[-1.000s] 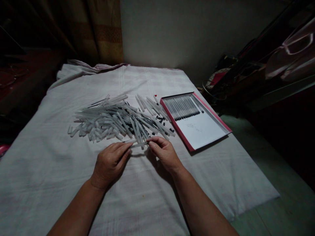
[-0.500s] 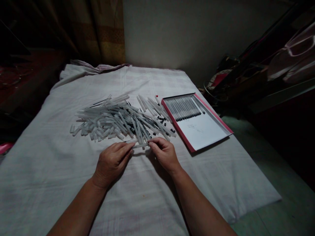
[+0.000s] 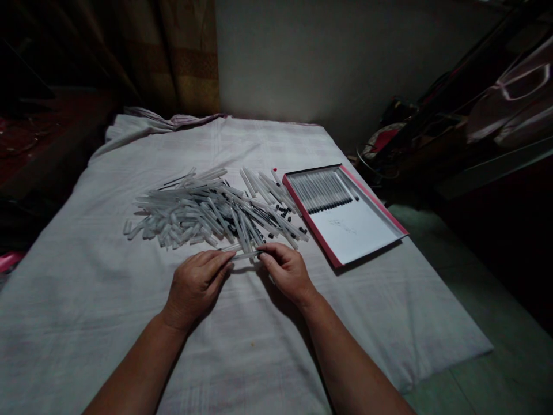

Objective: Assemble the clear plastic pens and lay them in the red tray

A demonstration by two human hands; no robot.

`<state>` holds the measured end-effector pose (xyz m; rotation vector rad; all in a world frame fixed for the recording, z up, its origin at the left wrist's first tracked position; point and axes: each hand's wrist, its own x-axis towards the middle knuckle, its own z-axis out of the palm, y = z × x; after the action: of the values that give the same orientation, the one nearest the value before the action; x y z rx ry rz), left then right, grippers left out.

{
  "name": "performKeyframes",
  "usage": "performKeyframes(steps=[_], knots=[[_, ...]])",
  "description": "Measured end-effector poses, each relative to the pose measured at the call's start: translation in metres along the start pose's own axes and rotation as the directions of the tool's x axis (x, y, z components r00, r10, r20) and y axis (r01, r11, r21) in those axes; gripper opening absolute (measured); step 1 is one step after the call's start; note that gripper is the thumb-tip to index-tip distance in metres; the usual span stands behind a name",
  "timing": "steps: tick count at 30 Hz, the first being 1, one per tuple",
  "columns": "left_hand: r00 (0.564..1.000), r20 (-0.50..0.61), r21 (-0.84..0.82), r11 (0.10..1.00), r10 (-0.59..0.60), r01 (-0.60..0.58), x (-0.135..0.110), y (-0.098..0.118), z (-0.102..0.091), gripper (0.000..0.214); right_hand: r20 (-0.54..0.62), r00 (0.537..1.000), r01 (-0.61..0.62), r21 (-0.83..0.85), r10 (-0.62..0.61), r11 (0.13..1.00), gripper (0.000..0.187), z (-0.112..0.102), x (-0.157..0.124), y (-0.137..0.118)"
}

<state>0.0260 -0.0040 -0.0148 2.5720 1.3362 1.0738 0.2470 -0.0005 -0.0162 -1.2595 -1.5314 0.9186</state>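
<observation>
Between my two hands a clear pen (image 3: 245,256) lies level, just in front of a heap of pen parts. My left hand (image 3: 199,280) pinches its left end between thumb and fingers. At the other end, where a dark tip shows, my right hand (image 3: 287,271) has thumb and forefinger closed on it. Clear barrels and dark refills (image 3: 207,202) make up much of the heap beyond the hands. Short clear caps (image 3: 168,229) lie on its left side, and small black plugs (image 3: 285,211) are scattered on its right.
To the right sits a shallow red-edged box (image 3: 319,242) with a white bottom. A row of black-ended pens (image 3: 322,190) fills its far left part. Everything rests on a pale checked cloth (image 3: 242,357). A grey wall (image 3: 276,63) and a curtain (image 3: 190,52) stand behind.
The right hand has shifted very slightly to the left, and the pen's dark end shows more clearly. The left hand, heap and box look the same.
</observation>
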Motion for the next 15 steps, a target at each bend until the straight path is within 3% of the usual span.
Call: performKeyframes(steps=[5,11,15], knots=[[1.000,0.018,0.018,1.000,0.018,-0.019,-0.0008,-0.0004,0.0001,0.023,0.051,0.998,0.031,-0.148,-0.024,0.989,0.030,-0.0047,0.0008,-0.0010],[0.999,0.039,0.009,1.000,-0.022,0.021,-0.0018,-0.0010,0.0019,0.023,0.105,0.992,-0.073,0.003,0.072,0.997,0.018,-0.0072,-0.0011,-0.0033],[0.999,0.035,0.008,1.000,-0.014,0.013,-0.0016,-0.0011,0.0018,0.023,0.088,0.994,-0.063,-0.001,0.063,0.998,0.014,-0.0068,0.0000,-0.0040]])
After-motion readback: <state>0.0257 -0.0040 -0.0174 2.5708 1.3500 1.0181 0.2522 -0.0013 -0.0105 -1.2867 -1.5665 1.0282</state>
